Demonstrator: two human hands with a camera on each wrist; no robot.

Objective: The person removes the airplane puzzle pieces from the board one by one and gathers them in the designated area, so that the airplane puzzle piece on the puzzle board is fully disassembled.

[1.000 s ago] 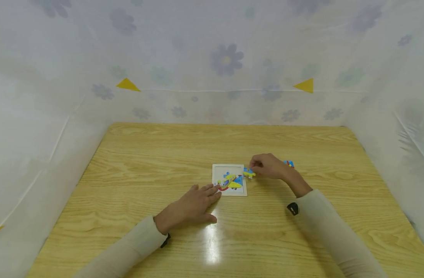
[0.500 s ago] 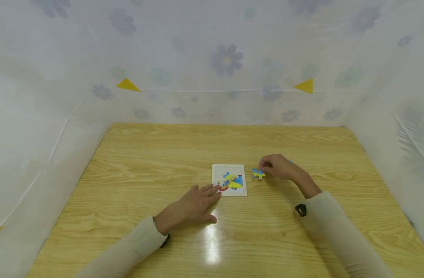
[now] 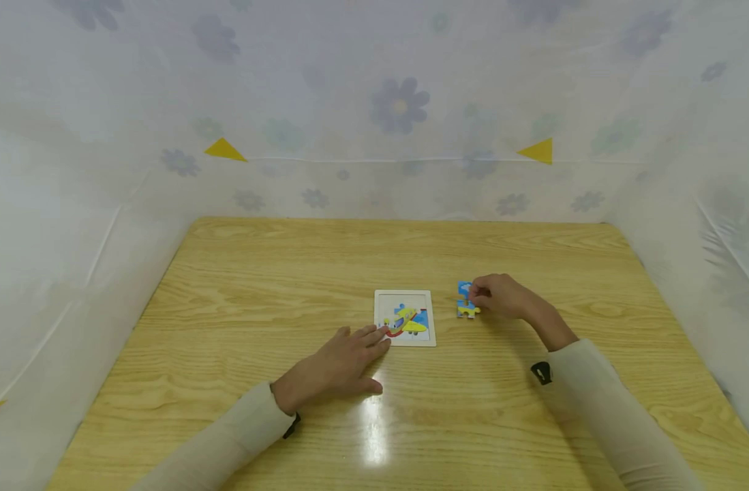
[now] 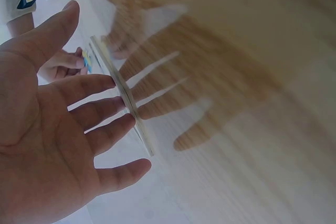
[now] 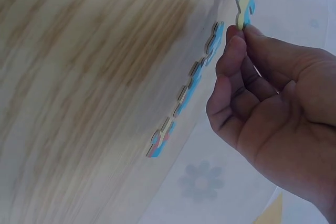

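A white-bordered puzzle tray (image 3: 403, 292) lies mid-table, with pieces of a yellow airplane picture in its lower part. My left hand (image 3: 334, 365) rests straight fingertips on its lower left corner; the left wrist view shows them touching the tray's edge (image 4: 123, 90). To the tray's right, my right hand (image 3: 506, 298) pinches a yellow and blue puzzle piece (image 5: 244, 8) between thumb and fingertips. In the right wrist view this piece is held off the table. Behind it in the head view, a blue puzzle piece (image 3: 464, 288) lies partly covered by the hand.
Several loose puzzle pieces (image 5: 189, 90) lie in a row on the wooden table (image 3: 276, 273), mostly hidden by the right hand in the head view. A pale flowered cloth (image 3: 349, 102) encloses the table at the back and sides.
My right hand has moved right, carrying the yellow and blue piece away from the tray's right edge. The blue piece behind it has come into sight. My left hand has stayed put.
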